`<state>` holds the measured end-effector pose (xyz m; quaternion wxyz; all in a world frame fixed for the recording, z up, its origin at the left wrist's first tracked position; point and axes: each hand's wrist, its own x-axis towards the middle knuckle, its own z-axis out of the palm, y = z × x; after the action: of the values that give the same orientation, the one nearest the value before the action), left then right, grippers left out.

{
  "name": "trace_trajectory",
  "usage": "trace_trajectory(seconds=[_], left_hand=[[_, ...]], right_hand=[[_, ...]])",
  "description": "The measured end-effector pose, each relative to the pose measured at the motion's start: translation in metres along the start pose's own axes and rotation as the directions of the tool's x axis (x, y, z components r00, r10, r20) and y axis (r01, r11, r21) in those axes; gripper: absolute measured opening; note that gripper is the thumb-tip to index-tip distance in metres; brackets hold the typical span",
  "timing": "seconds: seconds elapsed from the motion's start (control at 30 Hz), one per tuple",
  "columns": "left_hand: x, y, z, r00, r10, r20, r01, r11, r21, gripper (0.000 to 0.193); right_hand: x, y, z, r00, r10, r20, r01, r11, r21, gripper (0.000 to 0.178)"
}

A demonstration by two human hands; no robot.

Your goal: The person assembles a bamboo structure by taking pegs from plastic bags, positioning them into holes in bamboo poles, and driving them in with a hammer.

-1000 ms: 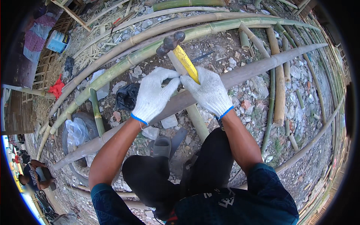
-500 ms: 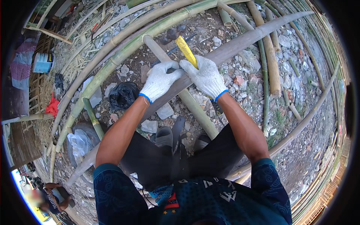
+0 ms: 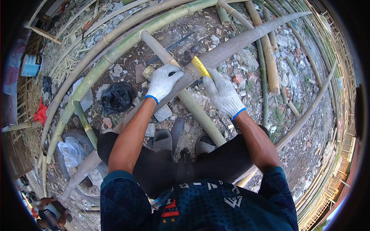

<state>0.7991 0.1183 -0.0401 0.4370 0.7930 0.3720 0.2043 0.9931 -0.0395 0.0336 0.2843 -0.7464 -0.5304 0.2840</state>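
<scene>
Both my hands wear white knit gloves with blue cuffs. My left hand (image 3: 163,81) is curled over a thick grey-brown bamboo pole (image 3: 231,50) that slants across in front of me. In my right hand (image 3: 225,94), between thumb and fingers, is a short yellow strip (image 3: 200,67) with dark marks, like a piece of measuring tape. Its tip stands up over the pole. A thinner bamboo pole (image 3: 202,119) crosses under the thick one close to my hands. Beside my left hand shows a pale cut end (image 3: 148,72); what it belongs to is hidden.
Rubble and stones cover the ground. A long green bamboo pole (image 3: 110,57) curves along the far left. A black plastic bag (image 3: 116,97) lies left of my hands, and a tyre (image 3: 63,163) holds clear plastic. Several poles (image 3: 273,77) lie at right. Someone crouches at lower left.
My right hand has moved right and down, away from my left hand, with the yellow strip. My left hand stays at the pole. The view has shifted slightly.
</scene>
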Motion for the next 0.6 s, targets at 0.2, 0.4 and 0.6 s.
trace_trajectory(seconds=[0.2,0.4,0.6], left_hand=[[-0.005,0.004,0.000,1.000,0.028,-0.011,-0.028,0.999,0.037,0.029],[-0.005,0.005,-0.001,1.000,0.014,-0.018,-0.013,0.996,0.088,0.029],[-0.004,0.006,0.000,0.999,0.051,-0.009,-0.050,0.996,0.080,0.030]], right_hand=[[-0.016,-0.002,0.003,0.962,-0.243,-0.122,0.229,0.966,-0.118,0.050],[-0.018,-0.020,-0.007,0.993,-0.118,0.009,0.117,0.976,-0.185,0.052],[-0.019,-0.021,-0.011,0.961,-0.250,-0.122,0.221,0.953,-0.207,0.049]])
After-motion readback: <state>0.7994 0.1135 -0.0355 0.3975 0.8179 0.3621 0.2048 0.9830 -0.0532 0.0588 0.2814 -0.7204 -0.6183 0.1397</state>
